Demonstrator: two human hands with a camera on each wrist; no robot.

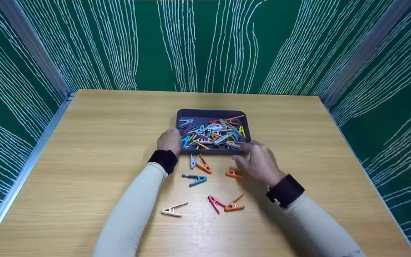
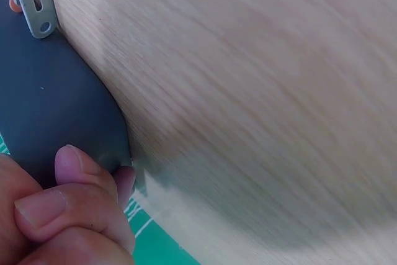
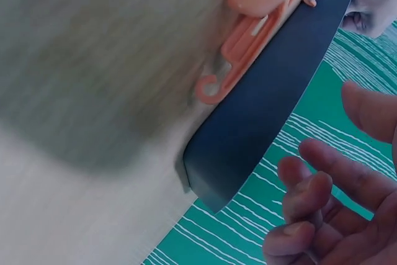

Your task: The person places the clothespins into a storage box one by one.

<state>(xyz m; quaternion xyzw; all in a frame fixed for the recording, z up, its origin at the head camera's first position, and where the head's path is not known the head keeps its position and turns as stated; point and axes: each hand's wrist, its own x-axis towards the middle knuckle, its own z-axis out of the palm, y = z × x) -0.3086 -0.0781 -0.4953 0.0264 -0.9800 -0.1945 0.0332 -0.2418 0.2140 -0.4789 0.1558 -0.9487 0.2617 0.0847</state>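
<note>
A dark shallow tray [image 1: 211,151] holds a heap of many-coloured clothespins [image 1: 209,134]. My left hand [image 1: 170,140] grips its near left corner, and in the left wrist view curled fingers [image 2: 77,206] pinch the tray wall [image 2: 62,97]. By the near right corner is my right hand [image 1: 260,162], with nothing in it. The right wrist view shows its fingers [image 3: 347,178] loosely bent and apart from the tray wall [image 3: 260,97]. An orange clothespin [image 1: 233,174] lies just left of that hand, on the table in front of the tray.
More loose clothespins lie on the wooden table [image 1: 102,150]: a blue one [image 1: 197,181], a cream one [image 1: 171,212], a pink one [image 1: 215,204], an orange one [image 1: 232,207] and a pair near the tray [image 1: 180,151]. Green white-streaked panels [image 1: 209,46] stand around the table.
</note>
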